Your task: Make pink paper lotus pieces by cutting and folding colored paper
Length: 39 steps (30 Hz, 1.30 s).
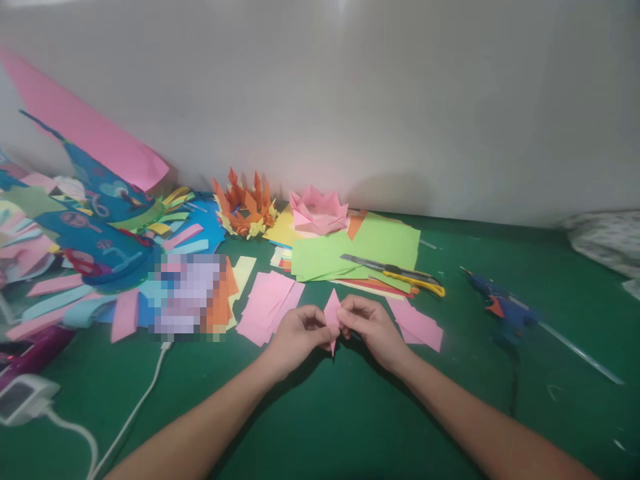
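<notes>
Between my two hands a small piece of folded pink paper [332, 317] stands on end, narrow and pointed at top and bottom. My left hand [303, 337] pinches its lower left side between thumb and fingers. On its right edge, my right hand [370, 327] grips it the same way. Loose pink paper pieces [265, 300] lie in a stack beside my left hand. More pink strips [417, 327] rest just beyond my right wrist. A yellow box cutter [400, 272] lies on green paper sheets [320, 257] behind my hands.
A pink paper crown [319, 212] and an orange one [245, 203] stand at the back. On the right lies a blue glue gun [500, 300] with a clear glue stick. Blue decorated cone hats [100, 220] crowd the left, near a white cable [145, 397] on the green table [320, 427].
</notes>
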Tool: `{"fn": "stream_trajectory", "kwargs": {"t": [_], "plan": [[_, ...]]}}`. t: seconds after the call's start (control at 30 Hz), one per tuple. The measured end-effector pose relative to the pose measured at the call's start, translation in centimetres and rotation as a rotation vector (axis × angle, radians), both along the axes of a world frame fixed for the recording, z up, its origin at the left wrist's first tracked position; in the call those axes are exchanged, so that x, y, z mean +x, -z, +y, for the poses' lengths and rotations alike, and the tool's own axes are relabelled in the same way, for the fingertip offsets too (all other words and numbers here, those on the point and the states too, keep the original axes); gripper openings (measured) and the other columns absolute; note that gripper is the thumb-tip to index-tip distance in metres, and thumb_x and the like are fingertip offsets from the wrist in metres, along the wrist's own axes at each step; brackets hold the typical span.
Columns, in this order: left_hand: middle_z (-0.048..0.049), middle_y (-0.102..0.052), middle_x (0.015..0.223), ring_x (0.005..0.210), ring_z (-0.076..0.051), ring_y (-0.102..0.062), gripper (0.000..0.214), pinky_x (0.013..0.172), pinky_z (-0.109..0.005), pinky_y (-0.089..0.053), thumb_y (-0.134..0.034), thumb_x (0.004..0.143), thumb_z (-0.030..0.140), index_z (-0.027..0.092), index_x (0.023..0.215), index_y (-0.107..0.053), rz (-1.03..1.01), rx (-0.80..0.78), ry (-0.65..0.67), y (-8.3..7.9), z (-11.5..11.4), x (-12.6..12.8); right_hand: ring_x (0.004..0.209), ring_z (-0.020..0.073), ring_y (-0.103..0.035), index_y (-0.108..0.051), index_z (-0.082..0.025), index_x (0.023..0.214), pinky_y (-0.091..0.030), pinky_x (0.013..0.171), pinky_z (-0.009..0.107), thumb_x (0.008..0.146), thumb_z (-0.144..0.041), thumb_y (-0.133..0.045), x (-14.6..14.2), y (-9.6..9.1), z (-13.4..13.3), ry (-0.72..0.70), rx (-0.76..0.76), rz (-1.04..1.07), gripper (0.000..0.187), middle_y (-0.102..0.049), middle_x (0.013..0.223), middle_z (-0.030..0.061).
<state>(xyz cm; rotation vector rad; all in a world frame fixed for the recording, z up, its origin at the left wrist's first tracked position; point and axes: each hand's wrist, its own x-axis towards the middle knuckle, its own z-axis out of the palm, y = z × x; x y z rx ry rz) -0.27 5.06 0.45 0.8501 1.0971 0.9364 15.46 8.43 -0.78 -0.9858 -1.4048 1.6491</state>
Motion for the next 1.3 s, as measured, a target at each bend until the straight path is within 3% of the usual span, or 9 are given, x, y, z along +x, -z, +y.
{"fn": "stream_trajectory", "kwargs": {"t": [0.13,0.23,0.43,0.53,0.67,0.8,0.93,1.07,1.3], "plan": [[0.0017,-0.059,0.056,0.049,-0.008,-0.054,0.036,0.055,-0.023,-0.046,-0.081,0.054,0.036,0.013,0.06,-0.053,0.015,-0.017,-0.012,0.0,0.0,0.0,0.054,0.0106,-0.048,-0.058,-0.017,0.064,-0.04,0.054,0.025,0.082,-0.05,-0.055,0.1,-0.4,0.1,-0.022,0.061,-0.043,0.037,-0.053,0.058,-0.0015],[0.0024,-0.057,0.053,0.048,-0.009,-0.054,0.029,0.053,-0.022,-0.045,-0.076,0.059,0.032,0.014,0.06,-0.053,0.098,0.014,0.014,0.2,-0.3,0.2,0.06,0.0125,-0.052,-0.061,-0.018,0.071,-0.043,0.058,0.026,0.074,-0.044,-0.067,0.0,-0.7,0.0,-0.047,0.123,-0.137,0.027,-0.057,0.065,-0.0007],[-0.0015,-0.063,0.066,0.06,-0.012,-0.057,0.013,0.056,-0.022,-0.043,-0.065,0.072,0.027,0.014,0.072,-0.061,0.345,0.197,0.048,1.2,-0.6,0.5,0.061,0.0129,-0.054,-0.058,-0.017,0.059,-0.043,0.061,0.027,0.074,-0.031,-0.066,-0.2,-0.6,0.0,0.021,0.134,-0.15,0.022,-0.059,0.062,-0.0001],[-0.0038,-0.065,0.076,0.068,-0.013,-0.059,0.015,0.064,-0.024,-0.046,-0.064,0.075,0.029,0.014,0.08,-0.064,0.298,0.239,0.047,1.3,-0.4,0.4,0.058,0.0113,-0.05,-0.059,-0.017,0.061,-0.042,0.058,0.025,0.075,-0.033,-0.065,0.0,-0.5,0.4,0.056,0.088,-0.094,0.023,-0.058,0.06,-0.0007],[0.0013,-0.059,0.067,0.059,-0.01,-0.057,0.026,0.061,-0.024,-0.047,-0.069,0.072,0.033,0.015,0.086,-0.057,0.092,0.171,-0.018,1.5,0.1,-0.1,0.052,0.0094,-0.048,-0.059,-0.018,0.074,-0.041,0.051,0.024,0.074,-0.038,-0.066,0.6,-0.4,0.8,0.112,0.113,-0.135,0.022,-0.054,0.063,-0.0028],[0.0041,-0.055,0.064,0.058,-0.009,-0.057,0.033,0.06,-0.022,-0.047,-0.073,0.069,0.037,0.016,0.077,-0.049,0.022,0.189,-0.132,1.5,0.5,-0.5,0.066,0.0137,-0.057,-0.06,-0.021,0.082,-0.048,0.056,0.026,0.078,-0.035,-0.063,1.3,-0.5,1.0,0.095,0.358,-0.247,0.015,-0.06,0.078,0.0008],[0.004,-0.055,0.067,0.059,-0.008,-0.057,0.032,0.062,-0.022,-0.048,-0.072,0.069,0.037,0.016,0.076,-0.05,0.023,0.168,-0.165,1.0,0.6,-0.7,0.085,0.0179,-0.059,-0.067,-0.022,0.095,-0.049,0.076,0.032,0.082,-0.028,-0.063,1.7,-0.4,0.9,-0.037,0.809,-0.448,0.014,-0.062,0.091,0.0053],[0.0051,-0.054,0.066,0.057,-0.008,-0.056,0.034,0.061,-0.022,-0.047,-0.073,0.069,0.038,0.017,0.081,-0.049,-0.001,0.159,-0.138,1.0,0.5,-0.8,0.089,0.0163,-0.057,-0.064,-0.023,0.103,-0.048,0.078,0.031,0.085,-0.018,-0.06,1.9,-0.1,0.5,-0.047,1.191,-0.49,0.02,-0.062,0.097,0.006],[-0.0007,-0.059,0.079,0.072,-0.011,-0.059,0.031,0.073,-0.029,-0.05,-0.06,0.082,0.032,0.017,0.108,-0.052,0.142,0.264,-0.058,2.5,0.0,-0.7,0.078,0.0167,-0.057,-0.064,-0.016,0.095,-0.047,0.071,0.03,0.089,-0.015,-0.051,3.1,-0.2,1.5,0.09,1.38,-0.706,0.014,-0.066,0.084,0.0069]]}}
